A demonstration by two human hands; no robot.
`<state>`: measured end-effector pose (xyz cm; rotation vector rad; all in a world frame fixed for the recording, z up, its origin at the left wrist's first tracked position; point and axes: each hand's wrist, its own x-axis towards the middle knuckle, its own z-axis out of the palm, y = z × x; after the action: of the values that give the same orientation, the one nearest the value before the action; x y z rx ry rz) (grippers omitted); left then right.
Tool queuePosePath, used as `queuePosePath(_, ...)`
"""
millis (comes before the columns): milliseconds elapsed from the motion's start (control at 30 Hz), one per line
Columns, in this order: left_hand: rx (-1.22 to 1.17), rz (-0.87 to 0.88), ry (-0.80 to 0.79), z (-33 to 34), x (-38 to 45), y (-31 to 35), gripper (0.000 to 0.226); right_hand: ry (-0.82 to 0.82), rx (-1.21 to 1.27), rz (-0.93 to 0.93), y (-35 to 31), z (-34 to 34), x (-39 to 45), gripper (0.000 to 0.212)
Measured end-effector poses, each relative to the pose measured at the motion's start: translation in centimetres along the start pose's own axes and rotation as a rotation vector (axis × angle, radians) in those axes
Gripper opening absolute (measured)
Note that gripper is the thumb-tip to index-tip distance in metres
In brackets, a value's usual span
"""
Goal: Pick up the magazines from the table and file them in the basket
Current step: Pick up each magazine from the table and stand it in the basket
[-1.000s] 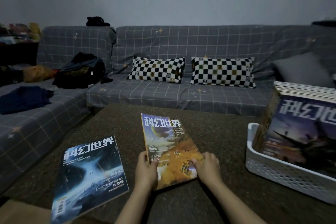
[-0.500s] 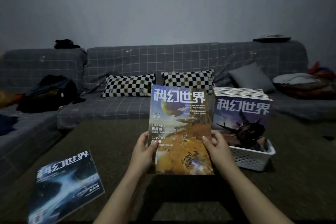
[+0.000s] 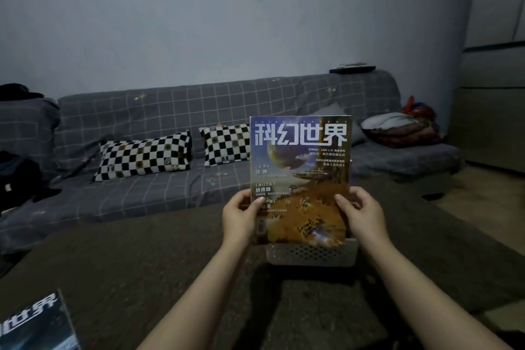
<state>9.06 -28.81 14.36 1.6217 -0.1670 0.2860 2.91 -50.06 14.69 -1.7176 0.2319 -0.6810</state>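
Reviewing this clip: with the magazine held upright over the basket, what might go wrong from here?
1. The held magazine hides the basket opening and whatever already stands in it, so its lower edge may catch on the rim or on hidden contents.
2. The left hand and right hand grip only the lower side edges; the top could flop.
3. The blue magazine remains at the table's near-left corner, easily overlooked.

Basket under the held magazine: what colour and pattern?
White basket, wall perforated with small holes; head view.

Two bare forearms seen, entering from bottom of frame. Left hand (image 3: pixel 240 220) and right hand (image 3: pixel 365 217) ungloved. Short, unpainted nails noted. Forearms uncovered to the frame edge.
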Motion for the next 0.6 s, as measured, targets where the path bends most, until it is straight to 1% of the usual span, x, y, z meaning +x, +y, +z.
queuePosePath(133,0.098,0.061,0.058,2.8,2.6,-0.7,0.016,0.076,-0.092,0.008,1.2,-0.9,2.5,0.011)
queuePosePath(233,0.21,0.126,0.067,4.6,3.4,-1.8,0.03,0.139,-0.188,-0.019,2.5,-1.0,4.1,0.003)
queuePosePath(300,0.273,0.14,0.077,5.5,3.3,-2.7,0.03,0.173,-0.252,-0.019,3.7,-0.9,4.8,0.003)
queuePosePath(333,0.289,0.135,0.073,5.9,3.3,-3.2,0.032,0.177,-0.282,-0.004,4.4,-0.9,5.1,0.004)
queuePosePath(400,0.296,0.111,0.054,6.4,3.2,-4.3,0.043,0.172,-0.344,0.052,5.7,-0.9,5.4,0.018)
queuePosePath(433,0.294,0.1,0.045,6.5,3.2,-4.9,0.048,0.163,-0.368,0.075,6.3,-0.9,5.5,0.021)
queuePosePath(500,0.301,0.1,0.037,6.7,3.0,-5.8,0.053,0.126,-0.405,0.085,7.4,-0.7,5.5,0.017)
queuePosePath(600,0.372,0.116,0.015,6.6,2.8,-7.1,0.053,0.118,-0.432,0.117,8.8,-0.3,5.2,0.012)
